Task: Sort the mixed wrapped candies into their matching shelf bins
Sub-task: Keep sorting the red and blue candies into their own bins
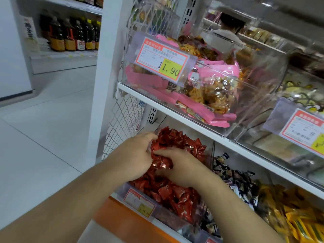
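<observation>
Reaching into the red bin (122, 188) on the lower shelf, both hands lie on a heap of red candies (177, 192). The left hand (135, 156) rests on the heap's left side, its fingers curled down among the wrappers near the bin's far left corner; whether its grip has closed on a piece I cannot tell, since the fingertips are buried. The right hand (180, 165) sits just beside it, touching it, palm down with fingers bent toward the left hand, and a bunch of red wrappers shows between the two; its grip too is hidden, so I cannot tell.

Right of the red bin, past a clear divider, lies a pile of dark candies (235, 178), and further right a pile of yellow candies (298, 216), blurred. A price tag (139, 202) hangs on the red bin's near front.

On the upper shelf (175, 109) stands a clear bin (254, 95) of pink snack packs (206, 95), with a tag reading 1.90 (164, 61) on its front. Far left, across the pale floor (43, 120), dark bottles (73, 35) line another shelf.
</observation>
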`<state>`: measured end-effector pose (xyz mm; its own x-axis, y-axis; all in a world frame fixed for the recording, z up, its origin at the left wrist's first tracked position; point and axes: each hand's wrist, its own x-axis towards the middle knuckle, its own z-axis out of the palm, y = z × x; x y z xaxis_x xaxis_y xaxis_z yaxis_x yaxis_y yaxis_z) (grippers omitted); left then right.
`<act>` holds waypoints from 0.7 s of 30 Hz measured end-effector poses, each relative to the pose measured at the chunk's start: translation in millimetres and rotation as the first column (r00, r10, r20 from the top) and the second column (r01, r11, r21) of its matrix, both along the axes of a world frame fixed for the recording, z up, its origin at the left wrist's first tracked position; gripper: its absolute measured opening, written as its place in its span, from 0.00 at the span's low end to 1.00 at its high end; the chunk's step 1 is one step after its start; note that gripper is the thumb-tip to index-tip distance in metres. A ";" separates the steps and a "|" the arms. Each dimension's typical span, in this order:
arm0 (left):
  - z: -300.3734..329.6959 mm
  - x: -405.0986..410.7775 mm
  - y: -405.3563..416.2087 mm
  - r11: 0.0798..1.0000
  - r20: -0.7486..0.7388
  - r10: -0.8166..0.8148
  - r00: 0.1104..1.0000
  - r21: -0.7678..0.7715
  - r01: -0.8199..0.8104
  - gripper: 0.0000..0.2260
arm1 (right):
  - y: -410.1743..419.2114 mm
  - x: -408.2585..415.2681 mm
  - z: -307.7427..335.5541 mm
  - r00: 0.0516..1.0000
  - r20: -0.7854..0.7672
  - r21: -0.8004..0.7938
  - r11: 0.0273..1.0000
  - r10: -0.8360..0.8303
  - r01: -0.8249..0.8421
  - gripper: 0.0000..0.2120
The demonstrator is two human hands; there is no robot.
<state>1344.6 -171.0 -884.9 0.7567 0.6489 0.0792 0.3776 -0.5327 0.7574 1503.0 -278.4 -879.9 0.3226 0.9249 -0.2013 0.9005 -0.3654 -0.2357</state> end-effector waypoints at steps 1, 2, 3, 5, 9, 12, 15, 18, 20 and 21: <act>-0.6 -0.5 0.3 1.000 0.006 -0.002 1.000 0.002 0.002 0.23 | 2.8 4.7 -1.6 1.000 0.030 -0.001 1.000 0.009 -0.009 0.31; -1.0 -0.8 0.4 1.000 0.009 -0.005 1.000 0.007 0.005 0.22 | 4.2 8.2 -1.8 0.997 0.075 0.004 1.000 0.014 -0.014 0.29; -2.0 -1.4 0.9 1.000 0.009 -0.009 1.000 0.010 0.009 0.21 | 4.7 10.0 -0.9 0.993 0.116 0.007 1.000 0.000 -0.001 0.26; -3.0 -1.8 1.5 1.000 0.002 -0.016 1.000 0.017 0.016 0.21 | 3.6 12.0 3.3 0.989 0.136 0.017 0.998 -0.060 0.059 0.19; -2.3 -2.1 0.0 0.999 -0.006 -0.030 1.000 0.036 0.030 0.21 | 2.5 18.1 10.7 0.988 0.040 0.065 0.987 -0.152 0.149 0.08; -2.9 -1.8 -0.1 0.999 -0.001 -0.029 1.000 0.038 0.029 0.21 | 4.7 24.9 16.6 0.954 -0.058 0.149 0.943 -0.293 0.298 0.05; -4.3 -0.9 0.5 0.999 0.009 -0.025 1.000 0.035 0.024 0.20 | 6.9 29.4 21.0 0.911 -0.115 0.230 0.881 -0.396 0.412 0.04; -5.3 0.0 0.8 0.999 0.010 -0.029 1.000 0.035 0.029 0.21 | 6.9 30.8 23.2 0.888 -0.178 0.261 0.850 -0.423 0.457 0.07; -6.0 0.6 0.8 0.999 0.008 -0.036 0.999 0.041 0.036 0.21 | 6.2 33.3 22.2 0.901 -0.156 0.231 0.872 -0.405 0.432 0.14; -6.2 0.9 0.8 0.998 0.006 -0.037 0.999 0.041 0.037 0.21 | 5.2 33.5 21.0 0.920 -0.111 0.218 0.894 -0.377 0.392 0.18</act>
<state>1345.5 -170.3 -891.1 0.7796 0.6164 0.1103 0.3517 -0.5768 0.7373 1536.5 -273.1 -858.9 0.6560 0.7541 -0.0297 0.6808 -0.6083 -0.4081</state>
